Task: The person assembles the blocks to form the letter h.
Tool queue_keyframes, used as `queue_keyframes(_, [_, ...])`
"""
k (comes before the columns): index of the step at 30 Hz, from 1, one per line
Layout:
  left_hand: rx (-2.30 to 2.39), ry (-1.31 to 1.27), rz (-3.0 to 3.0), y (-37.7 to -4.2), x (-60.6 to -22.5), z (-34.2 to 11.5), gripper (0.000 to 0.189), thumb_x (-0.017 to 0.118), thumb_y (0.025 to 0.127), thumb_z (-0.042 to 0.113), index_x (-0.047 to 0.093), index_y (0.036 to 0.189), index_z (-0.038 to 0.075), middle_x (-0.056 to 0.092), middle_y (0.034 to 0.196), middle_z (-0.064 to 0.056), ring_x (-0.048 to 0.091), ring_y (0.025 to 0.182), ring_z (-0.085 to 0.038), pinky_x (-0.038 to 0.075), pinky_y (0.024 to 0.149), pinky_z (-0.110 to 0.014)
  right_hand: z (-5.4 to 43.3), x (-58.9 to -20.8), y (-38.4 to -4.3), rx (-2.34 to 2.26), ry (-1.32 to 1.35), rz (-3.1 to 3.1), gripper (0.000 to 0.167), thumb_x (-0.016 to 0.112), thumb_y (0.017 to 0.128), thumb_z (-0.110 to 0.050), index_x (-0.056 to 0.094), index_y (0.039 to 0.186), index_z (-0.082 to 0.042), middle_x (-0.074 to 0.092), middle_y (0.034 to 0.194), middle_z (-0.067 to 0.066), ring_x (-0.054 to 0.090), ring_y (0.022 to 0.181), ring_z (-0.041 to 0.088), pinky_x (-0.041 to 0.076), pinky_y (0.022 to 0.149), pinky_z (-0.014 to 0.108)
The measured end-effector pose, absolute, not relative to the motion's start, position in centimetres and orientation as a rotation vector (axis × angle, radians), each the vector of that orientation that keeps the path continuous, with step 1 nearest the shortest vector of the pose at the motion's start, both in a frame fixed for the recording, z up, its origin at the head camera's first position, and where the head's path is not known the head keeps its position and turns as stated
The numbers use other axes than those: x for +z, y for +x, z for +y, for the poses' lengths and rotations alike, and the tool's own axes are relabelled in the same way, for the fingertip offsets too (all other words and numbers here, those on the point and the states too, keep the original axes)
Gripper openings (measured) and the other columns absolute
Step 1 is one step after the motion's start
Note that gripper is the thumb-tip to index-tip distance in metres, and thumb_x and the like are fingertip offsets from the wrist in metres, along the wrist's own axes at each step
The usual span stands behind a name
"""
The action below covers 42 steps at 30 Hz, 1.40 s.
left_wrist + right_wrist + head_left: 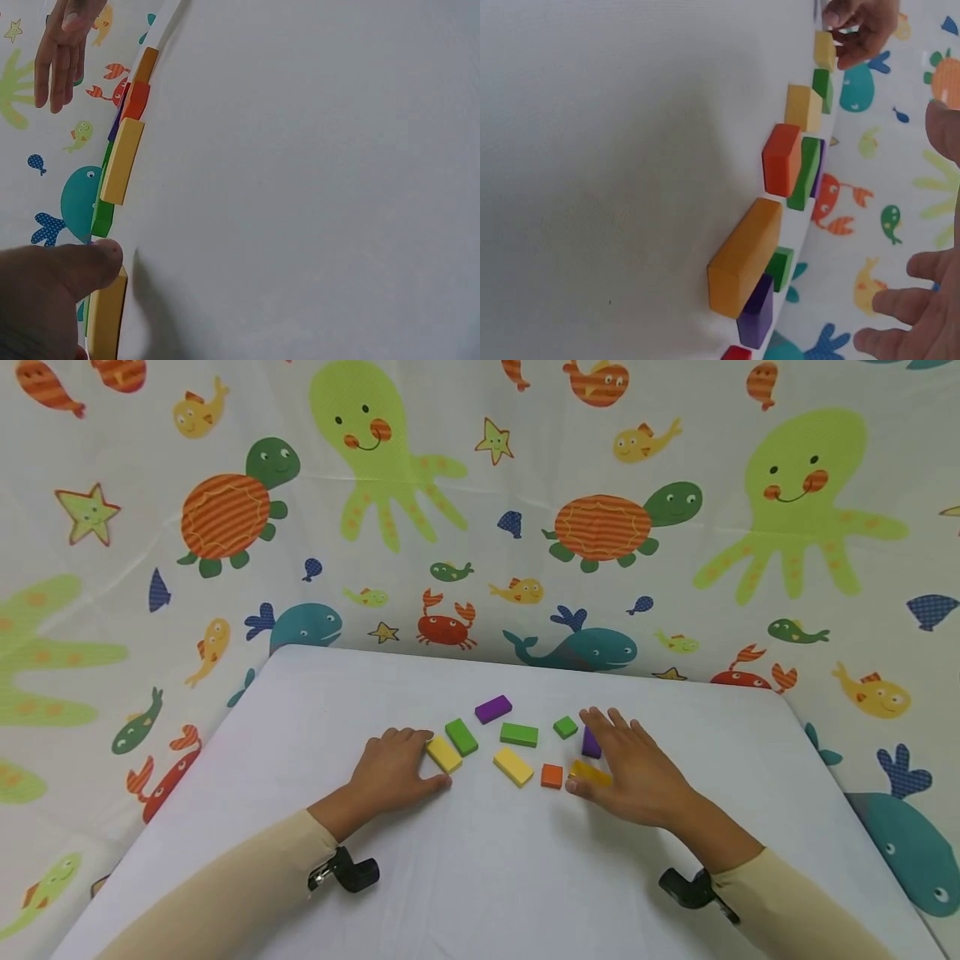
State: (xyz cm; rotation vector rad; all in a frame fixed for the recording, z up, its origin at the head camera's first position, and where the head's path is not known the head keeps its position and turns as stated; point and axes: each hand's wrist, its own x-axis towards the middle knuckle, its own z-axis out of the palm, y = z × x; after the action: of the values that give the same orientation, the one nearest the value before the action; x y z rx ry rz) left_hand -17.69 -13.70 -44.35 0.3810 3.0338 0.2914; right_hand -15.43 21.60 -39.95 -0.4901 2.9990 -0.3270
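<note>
My left hand (393, 770) lies low over the table beside a yellow block (444, 754), thumb spread from the loosely bent fingers. Its index fingertip is at the block's far end; whether they touch I cannot tell. My right hand (637, 768) hovers with fingers spread, partly covering an orange-yellow block (588, 772) and a purple block (592, 742). Between the hands lie a green block (461, 737), another green block (519, 734), a yellow block (513, 767), a small orange-red block (551, 776) and a small green block (566, 727). Farther back is another purple block (493, 709).
The blocks lie on a white-covered table (480, 877). A red block (737, 353) shows at the bottom of the right wrist view. Behind the table hangs a cloth (480, 485) printed with sea animals. Each wrist wears a small black camera mount (352, 870).
</note>
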Motion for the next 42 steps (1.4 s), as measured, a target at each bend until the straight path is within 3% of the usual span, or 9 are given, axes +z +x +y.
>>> queue_keyframes(14, [0.324, 0.357, 3.055, -17.6, -45.5, -13.1, 0.078, 0.085, 0.076, 0.058, 0.064, 0.135, 0.01, 0.066, 0.127, -0.009, 0.057, 0.113, -0.029, 0.048, 0.092, -0.051, 20.8, -41.5, -15.5, -0.389, -0.647, 2.985, 0.099, 0.076, 0.083, -0.063, 0.035, 0.159, -0.013, 0.039, 0.16, 0.013, 0.031, 0.148, 0.04, 0.026, 0.115, 0.06])
queue_keyframes(26, [0.361, 0.296, 3.076, -17.1, -45.2, -12.7, 0.073, 0.085, 0.077, 0.053, 0.066, 0.131, 0.007, 0.068, 0.122, -0.009, 0.058, 0.11, -0.029, 0.047, 0.091, -0.051, 20.2, -41.3, -15.6, -0.401, -0.7, 2.974, 0.096, 0.076, 0.084, -0.061, 0.038, 0.158, -0.013, 0.041, 0.159, 0.012, 0.032, 0.149, 0.038, 0.029, 0.115, 0.058])
queue_keyframes(33, [0.444, 0.277, 3.071, -16.6, -45.0, -12.7, 0.068, 0.084, 0.078, 0.047, 0.065, 0.13, 0.007, 0.066, 0.12, -0.009, 0.057, 0.11, -0.028, 0.047, 0.093, -0.05, 20.0, -41.4, -15.9, -0.404, -0.723, 2.937, 0.094, 0.074, 0.085, -0.061, 0.037, 0.159, -0.015, 0.039, 0.161, 0.011, 0.032, 0.149, 0.036, 0.041, 0.104, 0.062])
queue_keyframes(42, [0.495, 0.416, 3.048, -15.5, -44.8, -12.7, 0.068, 0.087, 0.075, 0.045, 0.065, 0.13, 0.011, 0.065, 0.123, -0.004, 0.057, 0.113, -0.025, 0.047, 0.094, -0.048, 19.7, -41.5, -16.1, -0.409, -0.776, 2.904, 0.09, 0.079, 0.085, -0.052, 0.04, 0.157, -0.017, 0.041, 0.16, 0.009, 0.036, 0.147, 0.036, 0.043, 0.104, 0.06])
